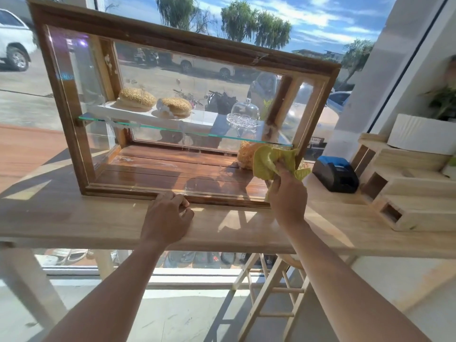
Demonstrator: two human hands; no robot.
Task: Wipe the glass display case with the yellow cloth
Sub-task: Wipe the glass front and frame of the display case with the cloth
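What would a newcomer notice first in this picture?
First, the wooden glass display case on the wooden table, two sesame buns on its glass shelf. Next, the yellow cloth gripped by the right hand at its lower right corner.

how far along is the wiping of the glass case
Done: can't be judged; streaks still show on the front glass low down. In hand: the right hand grips the yellow cloth against the lower right corner of the display case, while the left hand steadies its bottom frame. Left: probably most of the pane.
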